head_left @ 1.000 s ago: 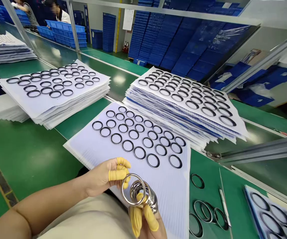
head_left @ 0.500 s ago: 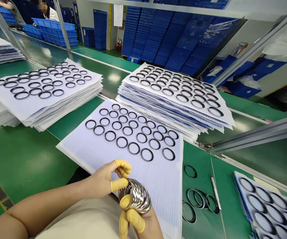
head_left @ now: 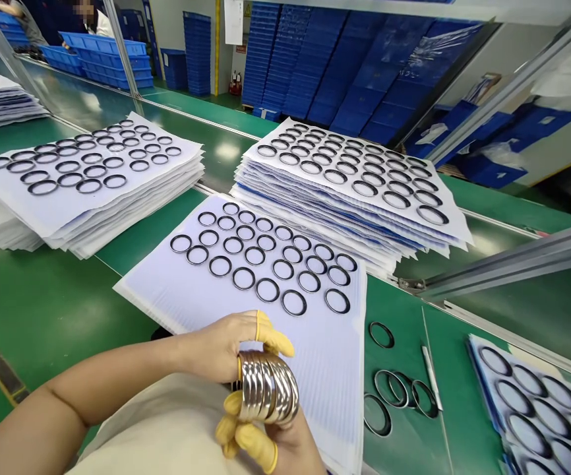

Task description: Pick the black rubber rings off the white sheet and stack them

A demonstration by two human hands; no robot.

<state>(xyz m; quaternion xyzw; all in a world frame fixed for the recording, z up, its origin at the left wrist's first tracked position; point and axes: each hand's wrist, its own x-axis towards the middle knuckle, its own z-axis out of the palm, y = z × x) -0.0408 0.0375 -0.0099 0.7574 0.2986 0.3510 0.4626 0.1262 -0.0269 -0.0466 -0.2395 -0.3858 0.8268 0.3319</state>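
Note:
A row of shiny metal rings (head_left: 268, 389), bunched side by side, is held between my two hands low in the view. My left hand (head_left: 236, 340), with yellow finger cots, grips the bunch from above; its fingers lie over the top and its thumb is mostly hidden behind the rings. From below, my right hand (head_left: 260, 439) clasps the same bunch, its cot-covered fingers curled at the near side. Just beyond lies a white sheet (head_left: 167, 297) bearing several dark-edged rings (head_left: 267, 289) laid flat in rows, with bare sheet nearer my hands.
Several loose rings (head_left: 390, 388) and a white pen (head_left: 431, 379) lie on the green table (head_left: 407, 455) at the right. Stacks of ring-covered sheets stand at the back left (head_left: 132, 218), back right (head_left: 315, 221) and far right (head_left: 488, 396). A metal post (head_left: 513, 260) slants in from the right.
My left hand has closed over the top of the ring bunch, its fingers moving right. The bunch has turned so its outer sides face me more. The rings on the sheet stay put.

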